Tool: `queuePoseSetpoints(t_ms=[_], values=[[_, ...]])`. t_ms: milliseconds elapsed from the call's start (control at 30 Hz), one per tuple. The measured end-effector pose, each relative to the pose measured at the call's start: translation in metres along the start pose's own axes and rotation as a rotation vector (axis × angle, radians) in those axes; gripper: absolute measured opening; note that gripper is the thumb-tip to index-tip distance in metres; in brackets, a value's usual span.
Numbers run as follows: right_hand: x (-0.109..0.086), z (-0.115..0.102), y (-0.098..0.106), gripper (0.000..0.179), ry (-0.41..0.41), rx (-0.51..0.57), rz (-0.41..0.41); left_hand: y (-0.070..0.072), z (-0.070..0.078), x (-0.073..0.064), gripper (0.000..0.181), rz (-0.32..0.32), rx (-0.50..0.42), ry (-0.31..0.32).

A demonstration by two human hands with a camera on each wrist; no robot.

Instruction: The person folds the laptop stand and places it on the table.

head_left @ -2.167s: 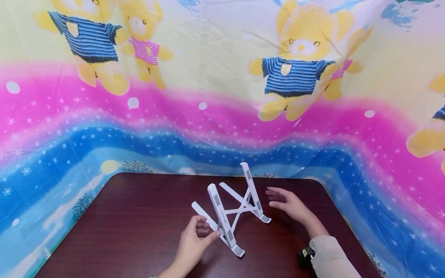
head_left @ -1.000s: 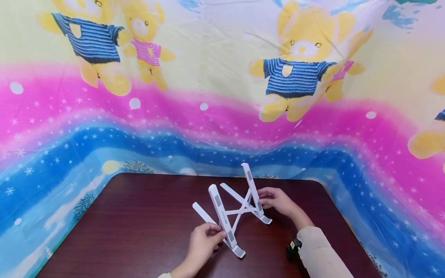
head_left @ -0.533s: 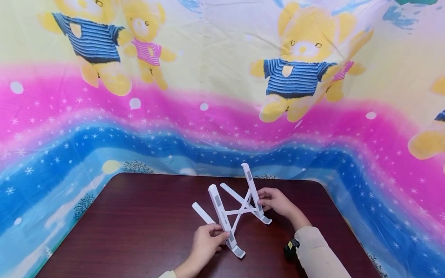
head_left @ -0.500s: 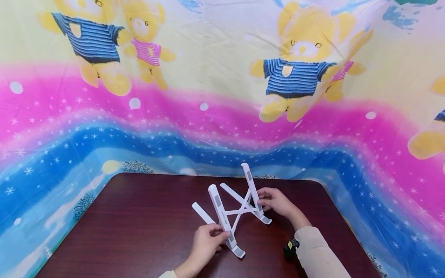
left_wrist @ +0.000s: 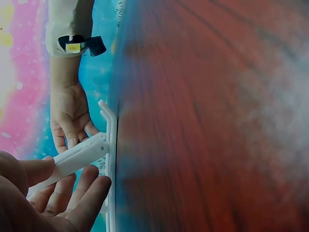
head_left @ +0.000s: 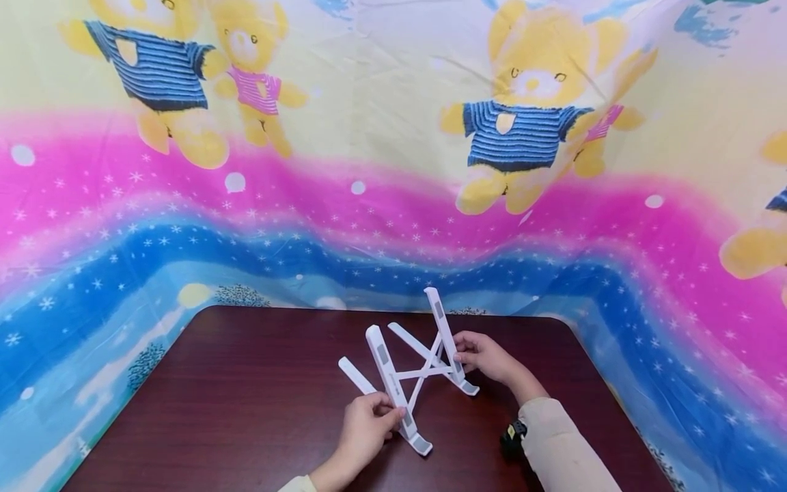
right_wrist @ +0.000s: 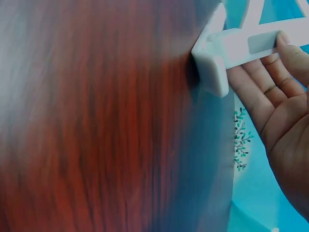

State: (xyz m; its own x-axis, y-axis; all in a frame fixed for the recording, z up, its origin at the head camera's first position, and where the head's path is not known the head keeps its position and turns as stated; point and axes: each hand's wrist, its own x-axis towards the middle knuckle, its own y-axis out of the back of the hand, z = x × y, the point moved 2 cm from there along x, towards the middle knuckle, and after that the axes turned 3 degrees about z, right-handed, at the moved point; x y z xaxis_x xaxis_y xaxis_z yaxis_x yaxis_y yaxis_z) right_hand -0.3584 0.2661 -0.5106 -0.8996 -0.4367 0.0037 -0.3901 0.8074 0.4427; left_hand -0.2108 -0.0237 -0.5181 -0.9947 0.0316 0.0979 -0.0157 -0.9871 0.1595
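A white folding laptop stand with grey pads stands unfolded on the dark brown table, its two slanted arms joined by an X-shaped brace. My left hand pinches the lower part of the near left arm, thumb on its front face and fingers behind. On the other side, my right hand grips the right arm low down, above its curved front lip. In the right wrist view the thumb of my right hand presses a grey pad on the stand. The left wrist view shows my left hand around the white arm.
The wooden table has rounded far corners. Behind it hangs a cloth printed with bears and snowflakes, around the table's back and sides. A small black device sits at the right sleeve.
Both hands have come in from beside the stand and taken hold of its two arms. Over the last half second the hands and the stand have kept nearly still.
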Motion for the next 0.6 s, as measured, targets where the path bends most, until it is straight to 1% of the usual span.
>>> queuePoseSetpoints(t_ms=[200, 400, 600], values=[[-0.002, -0.003, 0.0, 0.023, -0.008, -0.022, -0.009, 0.002, -0.001, 0.002, 0.009, 0.0, 0.003, -0.04], [-0.005, 0.0, -0.003, 0.023, -0.017, -0.004, -0.014, 0.008, -0.005, 0.007, 0.008, 0.015, 0.036, -0.057], [-0.007, -0.002, -0.002, 0.022, -0.004, 0.009, -0.018, 0.014, -0.004, 0.014, 0.01, -0.007, 0.053, -0.081]])
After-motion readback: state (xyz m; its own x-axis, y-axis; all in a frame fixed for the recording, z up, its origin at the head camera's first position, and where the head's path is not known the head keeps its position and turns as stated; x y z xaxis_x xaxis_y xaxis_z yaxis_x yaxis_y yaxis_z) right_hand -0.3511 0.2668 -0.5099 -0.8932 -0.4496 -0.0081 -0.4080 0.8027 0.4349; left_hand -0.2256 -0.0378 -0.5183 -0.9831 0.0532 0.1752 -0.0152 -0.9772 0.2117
